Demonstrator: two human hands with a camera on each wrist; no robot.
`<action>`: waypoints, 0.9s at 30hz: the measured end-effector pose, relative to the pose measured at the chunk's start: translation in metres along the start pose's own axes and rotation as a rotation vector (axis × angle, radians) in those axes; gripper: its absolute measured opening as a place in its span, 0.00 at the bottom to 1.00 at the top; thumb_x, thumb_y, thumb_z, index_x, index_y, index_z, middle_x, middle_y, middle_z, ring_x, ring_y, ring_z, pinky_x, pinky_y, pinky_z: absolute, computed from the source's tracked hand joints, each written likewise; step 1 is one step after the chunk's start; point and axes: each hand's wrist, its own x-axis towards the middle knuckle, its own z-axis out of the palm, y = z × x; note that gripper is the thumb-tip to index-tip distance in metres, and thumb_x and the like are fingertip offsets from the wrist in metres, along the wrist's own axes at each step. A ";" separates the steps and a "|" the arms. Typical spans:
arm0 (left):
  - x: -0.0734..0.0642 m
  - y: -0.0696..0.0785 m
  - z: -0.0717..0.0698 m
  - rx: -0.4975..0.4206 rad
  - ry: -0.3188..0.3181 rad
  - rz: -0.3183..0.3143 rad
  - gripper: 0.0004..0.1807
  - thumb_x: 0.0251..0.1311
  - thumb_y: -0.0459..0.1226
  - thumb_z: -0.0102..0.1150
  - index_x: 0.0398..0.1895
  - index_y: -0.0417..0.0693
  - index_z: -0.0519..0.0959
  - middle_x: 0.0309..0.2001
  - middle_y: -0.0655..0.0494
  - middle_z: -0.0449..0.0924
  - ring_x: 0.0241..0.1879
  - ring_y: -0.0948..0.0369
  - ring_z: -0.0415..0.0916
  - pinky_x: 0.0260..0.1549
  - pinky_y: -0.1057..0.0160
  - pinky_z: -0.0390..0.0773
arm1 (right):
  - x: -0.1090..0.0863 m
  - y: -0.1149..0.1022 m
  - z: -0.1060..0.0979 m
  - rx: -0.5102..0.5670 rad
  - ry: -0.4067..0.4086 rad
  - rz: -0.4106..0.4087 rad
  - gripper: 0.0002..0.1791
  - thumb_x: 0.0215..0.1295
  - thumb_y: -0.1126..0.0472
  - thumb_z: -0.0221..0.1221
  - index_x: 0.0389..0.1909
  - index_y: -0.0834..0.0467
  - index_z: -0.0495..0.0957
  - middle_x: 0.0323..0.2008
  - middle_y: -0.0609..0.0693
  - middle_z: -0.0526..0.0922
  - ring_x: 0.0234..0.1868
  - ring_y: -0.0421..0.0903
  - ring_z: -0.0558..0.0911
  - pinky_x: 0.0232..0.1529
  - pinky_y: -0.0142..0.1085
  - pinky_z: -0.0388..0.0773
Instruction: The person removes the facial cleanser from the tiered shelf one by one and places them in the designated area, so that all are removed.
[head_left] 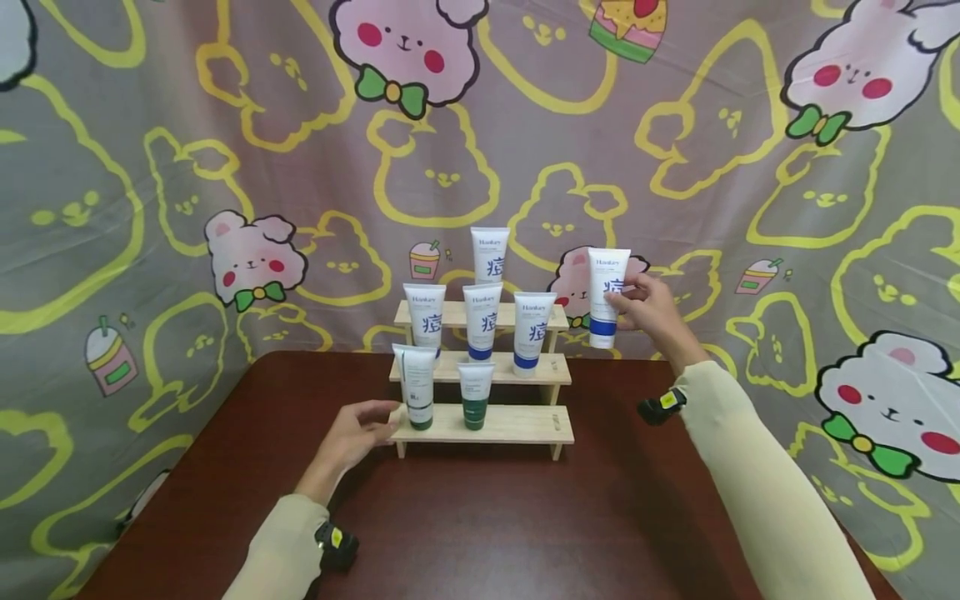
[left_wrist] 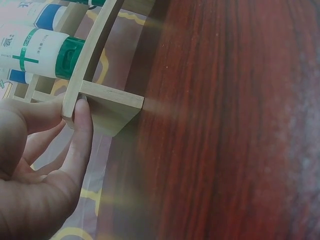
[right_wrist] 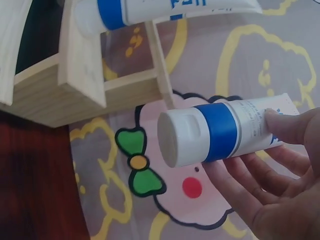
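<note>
Blue-banded tube (head_left: 602,302), pinched cap-down in the right hand (head_left: 651,310), calls for upright handling while the left hand (head_left: 356,437) grips the near left end of the stand (head_left: 521,423).

Held tube (head_left: 602,287): "Hankey", with a blue 痘 beneath, partly covered;
Top tube (head_left: 490,252): "Hankey" and 痘;
Middle tubes (head_left: 481,315): "Hankey" and 痘 on all three;
Front-left tube (head_left: 417,383): a green cross (left_wrist: 24,57); lettering too small to read;
Small tube (head_left: 476,392): print too small to read
</note>
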 end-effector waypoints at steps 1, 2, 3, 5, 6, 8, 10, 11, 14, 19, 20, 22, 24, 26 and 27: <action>0.000 0.000 0.000 0.000 -0.001 0.002 0.21 0.64 0.26 0.65 0.61 0.36 0.80 0.64 0.35 0.78 0.49 0.53 0.86 0.44 0.57 0.91 | -0.001 0.002 -0.001 -0.010 -0.010 0.014 0.29 0.76 0.54 0.58 0.67 0.68 0.66 0.57 0.67 0.75 0.47 0.48 0.83 0.45 0.44 0.91; 0.000 0.000 0.000 0.001 -0.003 0.005 0.21 0.64 0.25 0.65 0.61 0.36 0.80 0.64 0.34 0.78 0.49 0.52 0.86 0.44 0.57 0.91 | -0.002 0.004 -0.001 -0.017 -0.021 0.026 0.29 0.76 0.53 0.58 0.69 0.67 0.65 0.58 0.67 0.75 0.50 0.51 0.82 0.47 0.46 0.91; 0.000 0.000 0.000 0.003 -0.004 0.009 0.21 0.64 0.25 0.64 0.61 0.35 0.80 0.63 0.34 0.78 0.50 0.52 0.86 0.44 0.56 0.91 | -0.003 0.006 -0.002 -0.023 -0.030 0.036 0.30 0.77 0.53 0.58 0.70 0.67 0.65 0.59 0.67 0.74 0.52 0.53 0.81 0.49 0.48 0.90; 0.001 0.002 0.000 0.003 -0.004 0.008 0.21 0.63 0.25 0.65 0.61 0.36 0.80 0.63 0.34 0.78 0.50 0.52 0.86 0.44 0.57 0.91 | -0.005 0.010 -0.003 -0.039 -0.042 0.045 0.31 0.77 0.53 0.58 0.71 0.67 0.64 0.61 0.68 0.74 0.52 0.54 0.81 0.50 0.49 0.90; 0.001 0.002 0.000 0.005 -0.005 0.007 0.21 0.63 0.25 0.65 0.61 0.37 0.80 0.63 0.35 0.78 0.50 0.51 0.86 0.44 0.57 0.91 | -0.006 0.013 -0.003 -0.044 -0.046 0.039 0.31 0.76 0.53 0.58 0.70 0.68 0.65 0.60 0.69 0.74 0.50 0.51 0.81 0.49 0.48 0.90; 0.002 0.003 0.000 0.010 -0.009 0.010 0.21 0.63 0.25 0.65 0.61 0.36 0.80 0.63 0.34 0.79 0.50 0.51 0.86 0.44 0.57 0.91 | -0.006 0.019 -0.004 -0.058 -0.057 0.040 0.30 0.76 0.54 0.59 0.68 0.69 0.65 0.59 0.70 0.75 0.45 0.47 0.82 0.45 0.45 0.91; 0.002 0.003 0.000 0.014 -0.004 0.000 0.21 0.63 0.26 0.66 0.60 0.37 0.81 0.63 0.35 0.79 0.49 0.51 0.86 0.44 0.57 0.91 | -0.007 0.025 -0.003 -0.078 -0.071 0.052 0.30 0.76 0.54 0.59 0.67 0.70 0.66 0.60 0.72 0.76 0.43 0.46 0.83 0.43 0.44 0.91; 0.001 0.002 0.000 0.024 -0.003 0.000 0.21 0.63 0.26 0.66 0.60 0.37 0.81 0.63 0.35 0.79 0.49 0.52 0.86 0.44 0.57 0.91 | -0.008 0.027 -0.002 -0.083 -0.079 0.061 0.30 0.76 0.54 0.59 0.67 0.70 0.65 0.61 0.73 0.75 0.43 0.47 0.84 0.43 0.43 0.91; 0.001 0.002 -0.002 0.035 0.009 -0.010 0.21 0.63 0.27 0.66 0.60 0.38 0.81 0.63 0.36 0.79 0.50 0.52 0.86 0.44 0.57 0.90 | -0.009 0.033 0.000 -0.088 -0.101 0.103 0.31 0.76 0.53 0.59 0.68 0.70 0.64 0.64 0.74 0.74 0.45 0.50 0.84 0.42 0.41 0.91; 0.001 0.001 -0.002 0.021 0.000 -0.003 0.21 0.64 0.27 0.65 0.61 0.37 0.80 0.63 0.35 0.78 0.51 0.52 0.85 0.45 0.57 0.90 | -0.010 0.041 0.001 -0.111 -0.117 0.132 0.32 0.76 0.55 0.58 0.70 0.71 0.62 0.63 0.75 0.73 0.45 0.53 0.83 0.44 0.45 0.91; 0.000 0.002 -0.002 0.015 -0.001 -0.002 0.22 0.64 0.26 0.65 0.61 0.37 0.80 0.64 0.35 0.78 0.51 0.52 0.86 0.44 0.58 0.91 | -0.011 0.043 0.001 -0.117 -0.123 0.137 0.32 0.76 0.55 0.58 0.70 0.72 0.62 0.63 0.76 0.73 0.45 0.53 0.83 0.45 0.46 0.91; 0.000 0.001 -0.002 0.002 -0.006 0.003 0.22 0.64 0.26 0.65 0.61 0.36 0.80 0.63 0.34 0.78 0.50 0.52 0.86 0.44 0.58 0.91 | -0.012 0.047 0.000 -0.128 -0.137 0.147 0.32 0.77 0.55 0.58 0.70 0.72 0.62 0.63 0.76 0.73 0.44 0.54 0.84 0.45 0.47 0.91; -0.001 0.001 -0.001 -0.008 -0.006 0.006 0.22 0.63 0.26 0.66 0.61 0.35 0.80 0.63 0.33 0.78 0.49 0.53 0.86 0.43 0.58 0.91 | -0.014 0.052 0.000 -0.131 -0.155 0.163 0.33 0.76 0.55 0.58 0.70 0.72 0.61 0.63 0.77 0.72 0.45 0.55 0.85 0.45 0.48 0.91; -0.001 0.001 -0.001 -0.011 -0.009 0.009 0.22 0.63 0.26 0.66 0.61 0.35 0.80 0.63 0.33 0.78 0.48 0.53 0.86 0.43 0.57 0.91 | -0.016 0.057 0.001 -0.139 -0.170 0.179 0.34 0.76 0.55 0.59 0.70 0.72 0.61 0.65 0.76 0.72 0.46 0.56 0.86 0.45 0.49 0.91; -0.001 0.001 0.000 -0.013 -0.007 0.006 0.22 0.63 0.26 0.66 0.61 0.35 0.80 0.62 0.33 0.79 0.48 0.53 0.86 0.43 0.57 0.91 | -0.016 0.060 0.001 -0.143 -0.178 0.186 0.34 0.76 0.55 0.59 0.71 0.73 0.60 0.65 0.76 0.71 0.46 0.56 0.86 0.45 0.49 0.91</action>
